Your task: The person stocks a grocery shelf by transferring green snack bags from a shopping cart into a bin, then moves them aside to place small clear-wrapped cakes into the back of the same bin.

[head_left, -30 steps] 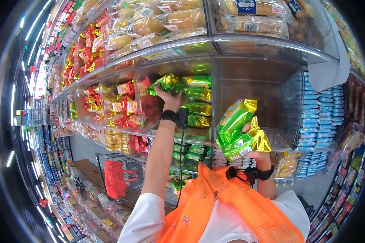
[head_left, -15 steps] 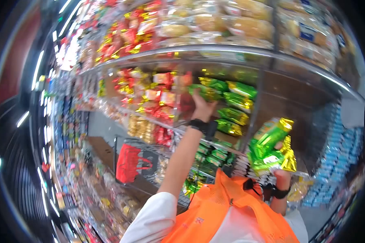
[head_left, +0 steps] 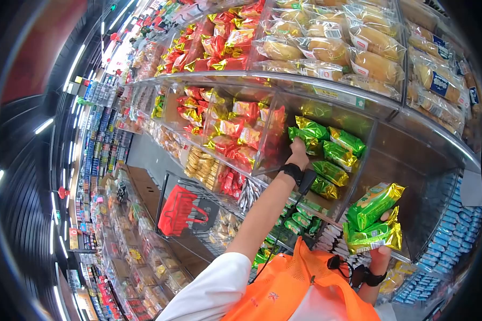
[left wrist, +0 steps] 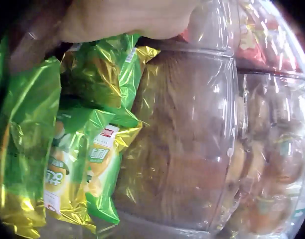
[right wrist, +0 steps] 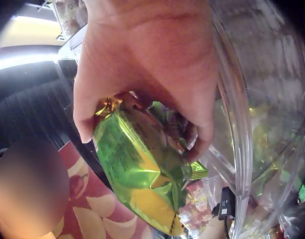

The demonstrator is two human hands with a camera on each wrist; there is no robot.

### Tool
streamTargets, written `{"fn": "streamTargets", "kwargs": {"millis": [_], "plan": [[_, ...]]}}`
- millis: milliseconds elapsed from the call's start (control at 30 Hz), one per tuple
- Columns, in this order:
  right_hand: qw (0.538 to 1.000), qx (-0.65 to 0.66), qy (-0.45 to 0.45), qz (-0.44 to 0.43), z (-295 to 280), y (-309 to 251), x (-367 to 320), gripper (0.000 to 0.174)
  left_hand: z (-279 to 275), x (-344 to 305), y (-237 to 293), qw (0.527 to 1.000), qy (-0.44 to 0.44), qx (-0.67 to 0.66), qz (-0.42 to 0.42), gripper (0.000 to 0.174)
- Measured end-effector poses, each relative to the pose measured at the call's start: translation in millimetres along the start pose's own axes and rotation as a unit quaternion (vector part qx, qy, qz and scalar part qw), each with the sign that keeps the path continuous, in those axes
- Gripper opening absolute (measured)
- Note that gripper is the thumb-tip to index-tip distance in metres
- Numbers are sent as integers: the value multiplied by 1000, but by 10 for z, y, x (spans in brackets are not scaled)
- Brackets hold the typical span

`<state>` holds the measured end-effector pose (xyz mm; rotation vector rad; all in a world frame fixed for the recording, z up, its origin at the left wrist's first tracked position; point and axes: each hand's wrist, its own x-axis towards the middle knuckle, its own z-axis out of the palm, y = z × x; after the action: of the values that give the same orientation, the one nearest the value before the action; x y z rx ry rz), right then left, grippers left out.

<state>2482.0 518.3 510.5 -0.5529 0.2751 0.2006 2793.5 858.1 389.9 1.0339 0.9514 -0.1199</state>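
Bagged bread (head_left: 377,52) lies far right, with red packs (head_left: 227,38) to its left and more red packs on the nearer shelf. Gold packs (head_left: 201,167) sit left and lower, near a red bag (head_left: 175,212) at a cart (head_left: 196,187). Blue packs (head_left: 449,235) are stacked right, near a white card (head_left: 472,190); strip lights (head_left: 44,126) shine left.
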Motion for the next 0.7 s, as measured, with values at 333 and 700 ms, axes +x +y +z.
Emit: {"fn": "streamTargets", "kwargs": {"millis": [333, 700], "plan": [[996, -61, -32, -57, -92, 102, 129, 88, -117, -133, -5, 987, 64, 137, 57, 57], [924, -286, -253, -16, 758, -144, 257, 91, -271, -2713, 599, 848, -432, 305, 33, 71]]}}
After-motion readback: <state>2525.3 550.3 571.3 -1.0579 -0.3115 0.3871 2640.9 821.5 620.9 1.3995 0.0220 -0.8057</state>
